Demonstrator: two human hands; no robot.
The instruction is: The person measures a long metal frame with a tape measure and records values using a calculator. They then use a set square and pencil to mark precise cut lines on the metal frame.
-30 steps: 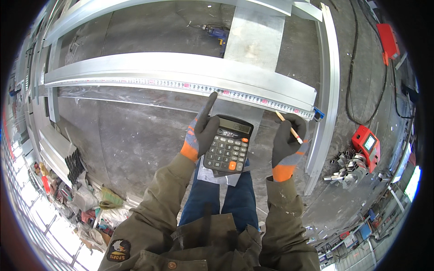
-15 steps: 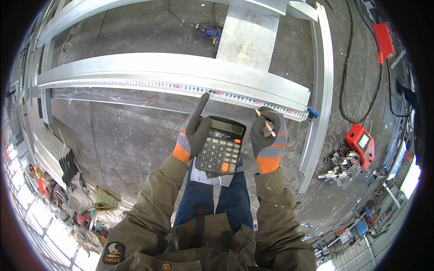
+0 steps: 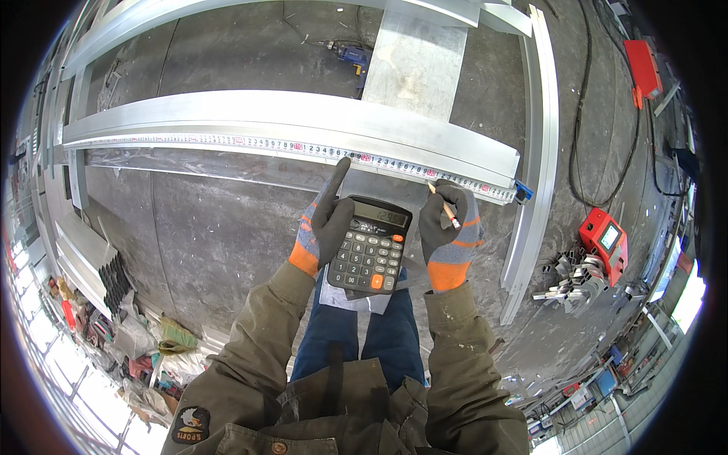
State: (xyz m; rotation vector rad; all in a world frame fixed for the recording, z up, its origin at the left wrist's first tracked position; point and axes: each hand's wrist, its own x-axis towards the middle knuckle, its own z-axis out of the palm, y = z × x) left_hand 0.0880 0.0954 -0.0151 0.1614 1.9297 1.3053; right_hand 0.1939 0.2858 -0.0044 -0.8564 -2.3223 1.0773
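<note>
My left hand (image 3: 327, 224), in a grey glove with an orange cuff, grips a black desk calculator (image 3: 368, 249) by its left side. The index finger of that hand stretches up to the lower edge of a tape measure (image 3: 303, 149). The tape lies along the near side of a silver metal beam (image 3: 318, 121) and ends at a blue clip-like piece (image 3: 523, 191) on the right. In my right hand (image 3: 451, 231), gloved alike, a pencil (image 3: 444, 206) is pinched, its tip just below the tape's right part.
A blue power drill (image 3: 351, 56) lies on the floor beyond the beam, beside a wide metal plate (image 3: 415, 61). To the right stand a long metal profile (image 3: 540, 152), a red device with a screen (image 3: 605, 239) and a heap of metal offcuts (image 3: 574, 279). Cables (image 3: 580, 144) loop nearby.
Both hands stay almost where they were, with the calculator and pencil still held. The pencil has shifted only very slightly.
</note>
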